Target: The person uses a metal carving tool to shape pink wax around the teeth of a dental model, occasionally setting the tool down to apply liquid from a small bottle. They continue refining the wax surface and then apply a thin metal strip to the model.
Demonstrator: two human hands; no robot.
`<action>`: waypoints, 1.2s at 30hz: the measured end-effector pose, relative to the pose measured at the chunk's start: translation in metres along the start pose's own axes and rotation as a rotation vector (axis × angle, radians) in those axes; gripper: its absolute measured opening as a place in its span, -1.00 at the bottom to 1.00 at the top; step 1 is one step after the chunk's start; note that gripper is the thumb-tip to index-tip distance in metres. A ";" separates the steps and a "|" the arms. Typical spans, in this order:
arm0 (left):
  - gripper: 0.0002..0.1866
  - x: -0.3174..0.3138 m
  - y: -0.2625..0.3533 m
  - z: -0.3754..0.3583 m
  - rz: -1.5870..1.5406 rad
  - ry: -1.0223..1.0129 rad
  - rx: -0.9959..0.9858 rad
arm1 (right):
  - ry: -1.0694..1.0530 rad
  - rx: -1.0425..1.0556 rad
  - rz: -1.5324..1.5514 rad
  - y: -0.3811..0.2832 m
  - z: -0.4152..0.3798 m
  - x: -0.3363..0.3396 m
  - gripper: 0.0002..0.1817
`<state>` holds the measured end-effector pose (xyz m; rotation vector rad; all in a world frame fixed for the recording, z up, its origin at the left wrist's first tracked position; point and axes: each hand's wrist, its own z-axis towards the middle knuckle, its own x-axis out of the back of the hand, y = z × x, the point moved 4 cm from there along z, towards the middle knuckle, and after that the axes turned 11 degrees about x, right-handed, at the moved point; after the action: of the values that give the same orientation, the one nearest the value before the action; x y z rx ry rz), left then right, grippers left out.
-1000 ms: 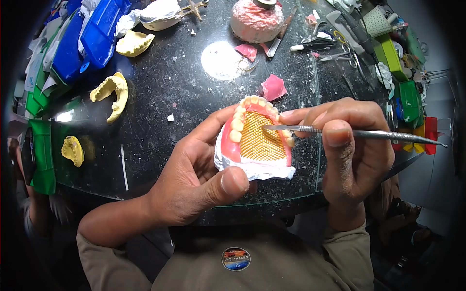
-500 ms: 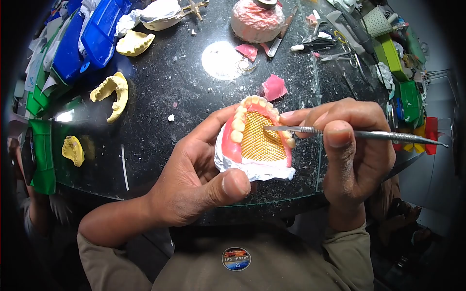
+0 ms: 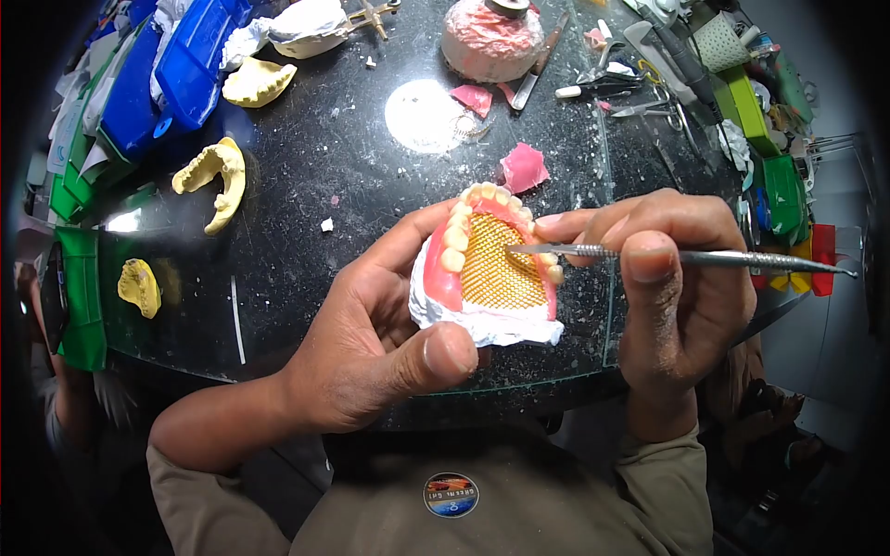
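Observation:
My left hand [image 3: 371,324] is closed around the white plaster base of a denture model [image 3: 441,283], thumb at its front edge. The model carries pink wax gums, an arch of cream teeth and a gold mesh [image 3: 501,273] across the palate. Between the thumb and fingers of my right hand [image 3: 667,287] is a thin metal dental carver [image 3: 732,260], held level. Its pointed blade reaches over the right-hand teeth, with the tip over the upper part of the mesh. A piece of pink wax [image 3: 525,168] lies on the table just beyond the model.
Yellow plaster casts [image 3: 222,181] lie on the dark, dusty table at the left, near blue bins [image 3: 190,69]. A round pink-and-white block [image 3: 491,42] stands at the back beside a knife [image 3: 538,69]. Scissors [image 3: 649,107] and other tools lie back right.
The carver's tip has shifted very slightly to the right and down over the mesh. My left hand and the model have stayed in place.

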<state>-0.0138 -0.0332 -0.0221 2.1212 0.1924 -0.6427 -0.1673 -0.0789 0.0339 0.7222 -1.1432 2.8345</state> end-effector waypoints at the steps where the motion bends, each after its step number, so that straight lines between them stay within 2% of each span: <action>1: 0.27 0.000 0.000 0.000 -0.003 -0.001 0.001 | -0.005 -0.002 -0.004 0.000 0.000 0.000 -0.69; 4: 0.27 0.000 0.001 0.000 -0.008 0.001 0.005 | 0.010 0.015 -0.015 -0.002 0.002 0.003 -0.69; 9: 0.25 0.001 0.003 -0.002 -0.020 0.032 0.030 | 0.340 0.039 0.119 0.004 -0.007 0.059 -0.75; 15: 0.16 0.001 -0.002 0.002 -0.066 -0.022 -0.038 | 0.627 -0.252 -0.261 0.013 -0.122 0.115 -0.83; 18: 0.08 0.006 -0.008 0.004 -0.116 -0.064 -0.050 | 0.764 -0.380 -0.315 0.006 -0.170 0.124 -0.83; 19: 0.09 0.002 -0.007 0.003 -0.117 -0.014 -0.065 | 0.792 -0.384 -0.319 0.003 -0.177 0.122 -0.85; 20: 0.15 0.000 -0.006 0.002 0.059 0.146 -0.021 | 0.791 -0.367 -0.343 0.003 -0.184 0.122 -0.86; 23: 0.13 0.000 -0.011 0.004 0.100 0.147 -0.130 | 0.815 -0.367 -0.371 0.006 -0.189 0.123 -0.87; 26: 0.19 -0.001 -0.005 0.005 0.164 0.136 -0.066 | 0.820 -0.378 -0.388 0.009 -0.187 0.122 -0.88; 29: 0.26 0.005 -0.010 0.001 0.134 0.222 -0.037 | 0.802 -0.381 -0.397 0.012 -0.186 0.121 -0.88; 34: 0.27 0.007 -0.012 0.000 0.147 0.175 -0.058 | 0.752 -0.385 -0.395 0.012 -0.178 0.115 -0.89; 36: 0.28 0.004 -0.009 0.001 0.157 0.187 -0.041 | 0.792 -0.378 -0.398 0.013 -0.179 0.116 -0.89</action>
<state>-0.0137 -0.0286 -0.0313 2.1315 0.1389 -0.3463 -0.3473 0.0101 -0.0393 -0.1821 -1.1447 2.1233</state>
